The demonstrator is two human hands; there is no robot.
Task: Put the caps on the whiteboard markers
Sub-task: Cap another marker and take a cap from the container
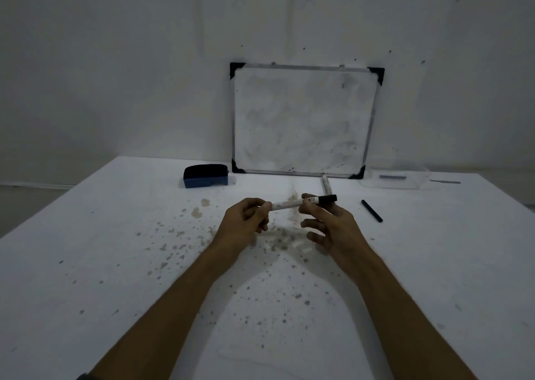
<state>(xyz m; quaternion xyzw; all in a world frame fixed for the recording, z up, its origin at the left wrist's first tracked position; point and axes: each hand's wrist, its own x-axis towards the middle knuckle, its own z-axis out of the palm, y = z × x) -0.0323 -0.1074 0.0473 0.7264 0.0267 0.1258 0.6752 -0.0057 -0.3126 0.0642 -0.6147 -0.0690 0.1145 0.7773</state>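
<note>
A white whiteboard marker (286, 204) lies level in the air between both hands, its black cap (328, 198) on the right end. My left hand (246, 223) pinches the marker's left end. My right hand (327, 220) grips it near the cap with thumb and forefinger, the other fingers spread. A second white marker (326, 184) lies on the table just behind, near the whiteboard's lower edge. A loose black cap (372, 210) lies on the table to the right of my right hand.
A small framed whiteboard (301, 119) leans against the wall at the table's back. A blue eraser (206, 176) sits to its left. A clear plastic tray (395, 178) stands at the back right. The white table (115, 249) is speckled with stains.
</note>
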